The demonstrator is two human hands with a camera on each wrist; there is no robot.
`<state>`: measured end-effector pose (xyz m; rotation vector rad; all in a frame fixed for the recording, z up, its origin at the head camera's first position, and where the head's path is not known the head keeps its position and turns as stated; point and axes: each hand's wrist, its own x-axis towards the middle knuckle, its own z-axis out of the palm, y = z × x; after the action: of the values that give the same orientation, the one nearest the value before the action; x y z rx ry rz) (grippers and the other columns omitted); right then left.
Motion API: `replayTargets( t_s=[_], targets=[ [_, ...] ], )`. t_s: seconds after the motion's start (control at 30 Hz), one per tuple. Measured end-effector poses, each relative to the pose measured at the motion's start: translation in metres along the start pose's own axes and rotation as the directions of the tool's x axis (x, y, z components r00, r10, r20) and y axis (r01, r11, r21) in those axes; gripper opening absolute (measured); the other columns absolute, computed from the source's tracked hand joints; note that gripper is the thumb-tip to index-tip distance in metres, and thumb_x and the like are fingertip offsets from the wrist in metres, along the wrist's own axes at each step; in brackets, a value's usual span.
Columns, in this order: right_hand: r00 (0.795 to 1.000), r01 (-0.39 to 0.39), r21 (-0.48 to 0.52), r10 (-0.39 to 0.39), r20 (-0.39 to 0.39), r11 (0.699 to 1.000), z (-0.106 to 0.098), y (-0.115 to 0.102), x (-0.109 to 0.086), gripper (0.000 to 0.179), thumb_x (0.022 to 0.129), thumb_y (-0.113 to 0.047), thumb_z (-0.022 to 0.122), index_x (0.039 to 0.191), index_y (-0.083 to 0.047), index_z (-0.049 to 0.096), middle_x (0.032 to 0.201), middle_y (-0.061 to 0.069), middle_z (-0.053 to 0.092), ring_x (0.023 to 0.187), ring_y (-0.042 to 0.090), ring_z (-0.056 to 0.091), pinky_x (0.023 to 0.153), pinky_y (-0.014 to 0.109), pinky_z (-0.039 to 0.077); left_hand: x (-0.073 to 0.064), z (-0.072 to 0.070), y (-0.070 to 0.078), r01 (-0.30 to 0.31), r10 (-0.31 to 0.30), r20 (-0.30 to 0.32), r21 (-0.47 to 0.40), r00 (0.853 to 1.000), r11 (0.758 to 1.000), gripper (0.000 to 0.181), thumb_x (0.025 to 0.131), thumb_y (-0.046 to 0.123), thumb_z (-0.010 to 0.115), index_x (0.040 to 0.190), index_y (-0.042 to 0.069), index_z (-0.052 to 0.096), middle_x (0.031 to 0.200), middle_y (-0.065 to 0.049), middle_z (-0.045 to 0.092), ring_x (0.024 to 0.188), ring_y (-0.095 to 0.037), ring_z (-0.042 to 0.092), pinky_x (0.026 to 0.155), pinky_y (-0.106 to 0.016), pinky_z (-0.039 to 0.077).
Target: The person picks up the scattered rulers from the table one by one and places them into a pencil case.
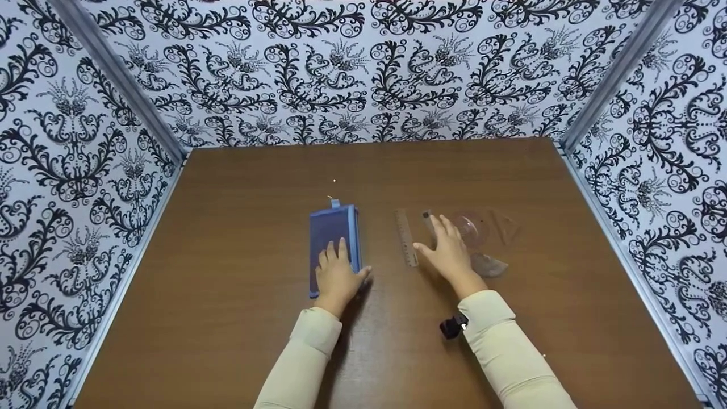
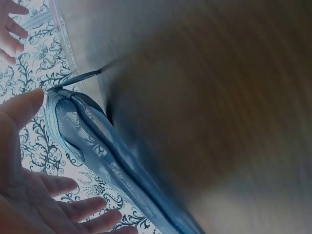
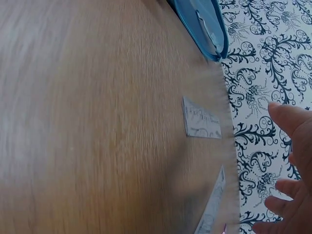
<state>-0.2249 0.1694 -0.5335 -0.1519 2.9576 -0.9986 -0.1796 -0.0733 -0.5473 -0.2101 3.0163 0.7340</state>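
A blue zip pouch (image 1: 325, 227) with a see-through mesh face lies lengthwise on the table. My left hand (image 1: 338, 275) is over its near half, fingers spread and fairly straight; in the left wrist view the open palm (image 2: 29, 200) is beside the pouch (image 2: 117, 161). My right hand (image 1: 450, 253) hovers over the table with loosely extended fingers, holding nothing. A clear ruler (image 1: 405, 238) is just left of its thumb. Beyond the fingertips shows the end of a narrow clear strip (image 1: 427, 215), the rest covered by the hand.
Right of my right hand lie a round pinkish clear piece (image 1: 470, 227), a clear set square (image 1: 504, 227) and a clear half-round piece (image 1: 489, 265) like a protractor. Patterned walls (image 1: 363, 74) enclose the brown table (image 1: 238, 341) at the back and sides.
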Motion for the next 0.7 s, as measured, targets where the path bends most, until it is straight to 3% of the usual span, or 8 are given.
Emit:
replayTargets(
  t_s=[0.7],
  targets=[
    [1.000, 0.018, 0.015, -0.018, 0.006, 1.000, 0.018, -0.009, 0.003, 0.078, 0.087, -0.035, 0.071, 0.150, -0.008, 0.033, 0.152, 0.020, 0.031, 0.139, 0.041, 0.031, 0.108, 0.058, 0.029, -0.007, 0.005, 0.007, 0.041, -0.042, -0.041, -0.003, 0.998, 0.999, 0.080, 0.081, 0.039, 0.075, 0.145, 0.004, 0.042, 0.139, -0.025, 0.042, 0.127, -0.042, 0.039, 0.094, -0.050, 0.046]
  ],
)
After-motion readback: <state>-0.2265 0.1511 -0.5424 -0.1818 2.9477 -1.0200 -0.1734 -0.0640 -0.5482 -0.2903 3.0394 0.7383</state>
